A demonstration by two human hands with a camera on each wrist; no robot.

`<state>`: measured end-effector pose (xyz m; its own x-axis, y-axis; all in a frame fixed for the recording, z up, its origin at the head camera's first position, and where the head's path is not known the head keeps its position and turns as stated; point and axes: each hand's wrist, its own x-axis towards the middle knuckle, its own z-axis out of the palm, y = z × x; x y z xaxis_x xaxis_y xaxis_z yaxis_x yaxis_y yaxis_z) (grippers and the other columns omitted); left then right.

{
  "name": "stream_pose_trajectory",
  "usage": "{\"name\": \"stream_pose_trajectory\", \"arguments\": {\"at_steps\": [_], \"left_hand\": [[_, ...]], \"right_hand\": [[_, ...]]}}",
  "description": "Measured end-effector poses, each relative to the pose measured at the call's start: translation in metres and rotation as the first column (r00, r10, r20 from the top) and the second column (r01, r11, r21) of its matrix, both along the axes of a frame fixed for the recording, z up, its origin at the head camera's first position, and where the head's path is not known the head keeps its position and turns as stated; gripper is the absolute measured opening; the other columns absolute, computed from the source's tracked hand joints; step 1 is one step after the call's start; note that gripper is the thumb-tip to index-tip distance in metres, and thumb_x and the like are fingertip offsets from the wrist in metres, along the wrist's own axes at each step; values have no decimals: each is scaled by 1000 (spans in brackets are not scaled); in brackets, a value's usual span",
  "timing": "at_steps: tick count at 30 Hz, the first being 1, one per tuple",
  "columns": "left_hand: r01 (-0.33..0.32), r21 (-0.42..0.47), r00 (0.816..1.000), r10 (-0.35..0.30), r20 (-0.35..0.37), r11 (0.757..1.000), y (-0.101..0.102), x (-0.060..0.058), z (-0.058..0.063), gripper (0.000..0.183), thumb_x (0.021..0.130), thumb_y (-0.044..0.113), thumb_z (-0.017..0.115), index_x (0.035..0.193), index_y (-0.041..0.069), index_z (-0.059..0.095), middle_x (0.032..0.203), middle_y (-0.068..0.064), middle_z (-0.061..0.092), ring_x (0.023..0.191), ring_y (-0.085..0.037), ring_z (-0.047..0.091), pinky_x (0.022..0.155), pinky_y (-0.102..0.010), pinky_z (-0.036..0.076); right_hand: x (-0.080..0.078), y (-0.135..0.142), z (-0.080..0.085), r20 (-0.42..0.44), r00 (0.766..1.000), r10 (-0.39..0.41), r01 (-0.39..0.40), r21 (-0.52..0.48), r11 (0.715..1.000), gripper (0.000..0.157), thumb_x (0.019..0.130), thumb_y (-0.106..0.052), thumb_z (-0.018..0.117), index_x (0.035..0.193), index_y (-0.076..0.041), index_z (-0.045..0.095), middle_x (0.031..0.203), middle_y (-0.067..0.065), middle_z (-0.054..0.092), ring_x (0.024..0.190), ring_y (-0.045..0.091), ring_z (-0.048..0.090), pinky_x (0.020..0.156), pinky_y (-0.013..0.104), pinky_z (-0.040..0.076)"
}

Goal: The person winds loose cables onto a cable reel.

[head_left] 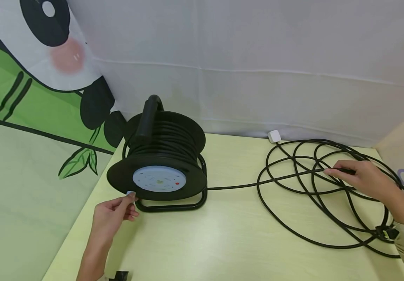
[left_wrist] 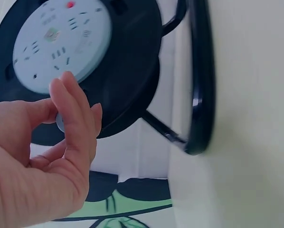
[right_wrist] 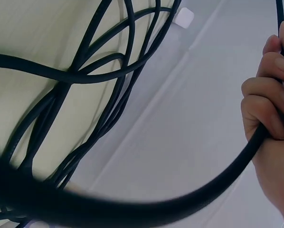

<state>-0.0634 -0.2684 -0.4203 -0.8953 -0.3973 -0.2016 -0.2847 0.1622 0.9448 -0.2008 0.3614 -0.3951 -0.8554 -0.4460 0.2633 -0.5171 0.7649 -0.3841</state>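
A black cable reel (head_left: 167,136) stands at the left of the table, cable wound round its drum. Its front carries a pale blue socket panel (head_left: 159,178) with a red dot. At the flange's lower left edge my left hand (head_left: 112,216) pinches a small pale knob (left_wrist: 60,122) between thumb and fingers, mostly hidden by them. On the right, my right hand (head_left: 368,177) has its fingers curled round the black cable (head_left: 237,187), which runs fairly straight from the reel to it. In the right wrist view, the cable sags in a curve below the hand.
Loose cable coils (head_left: 293,230) spread over the right side of the table, under and around my right forearm. A white plug (head_left: 274,136) lies at the back edge, by the pale cloth wall (head_left: 258,93). The reel's tubular stand (head_left: 174,208) rests on the pale yellow tabletop (head_left: 195,246).
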Motion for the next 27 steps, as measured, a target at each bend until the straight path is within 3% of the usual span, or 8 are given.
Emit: {"name": "stream_pose_trajectory", "arguments": {"at_steps": [7, 12, 18, 22, 25, 27], "left_hand": [[-70, 21, 997, 71, -39, 997, -8, 3, 22, 34, 98, 33, 73, 93, 0, 77, 68, -2, 67, 57, -14, 70, 58, -26, 61], [-96, 59, 991, 101, -85, 994, -8, 5, 39, 30, 96, 31, 75, 89, 2, 78, 66, -2, 66, 55, -14, 69, 55, -24, 60], [-114, 102, 979, 129, -160, 988, -3, 4, 60, 30, 95, 29, 77, 88, 0, 79, 63, -4, 65, 51, -17, 67, 51, -24, 58], [-123, 124, 968, 147, -203, 985, 7, 2, 72, 30, 94, 28, 78, 89, -2, 79, 62, -6, 64, 49, -18, 65, 49, -25, 57], [-124, 123, 960, 151, -234, 985, 15, 0, 80, 30, 93, 26, 79, 89, -4, 78, 61, -7, 63, 48, -19, 65, 47, -25, 57], [-121, 130, 952, 152, -264, 984, 21, -1, 84, 29, 93, 24, 79, 89, -4, 78, 61, -7, 62, 46, -19, 64, 46, -25, 56]], "right_hand": [[3, -8, -4, 64, 997, 37, -33, -57, 998, 20, 96, -13, 74, 86, -27, 64, 64, -15, 41, 56, 2, 33, 50, 24, 28], [4, -18, -4, 84, 994, 75, -68, -84, 994, 21, 98, -11, 71, 86, -25, 62, 64, -15, 35, 55, 1, 31, 49, 25, 29], [8, -25, -6, 145, 987, 70, -59, -80, 995, 5, 100, -12, 68, 103, -14, 72, 79, -8, 62, 60, 2, 42, 53, 24, 36], [9, -27, -9, 175, 983, 60, -48, -76, 996, 16, 100, -13, 68, 113, -4, 73, 99, 6, 72, 74, -1, 53, 59, 23, 45], [9, -30, -13, 185, 980, 73, -58, -86, 995, 6, 101, -14, 67, 103, -11, 72, 87, 0, 68, 68, -3, 49, 56, 23, 43], [8, -34, -14, 187, 979, 85, -69, -94, 993, 8, 102, -14, 67, 94, -17, 68, 76, -8, 58, 61, 0, 42, 53, 25, 38]]}}
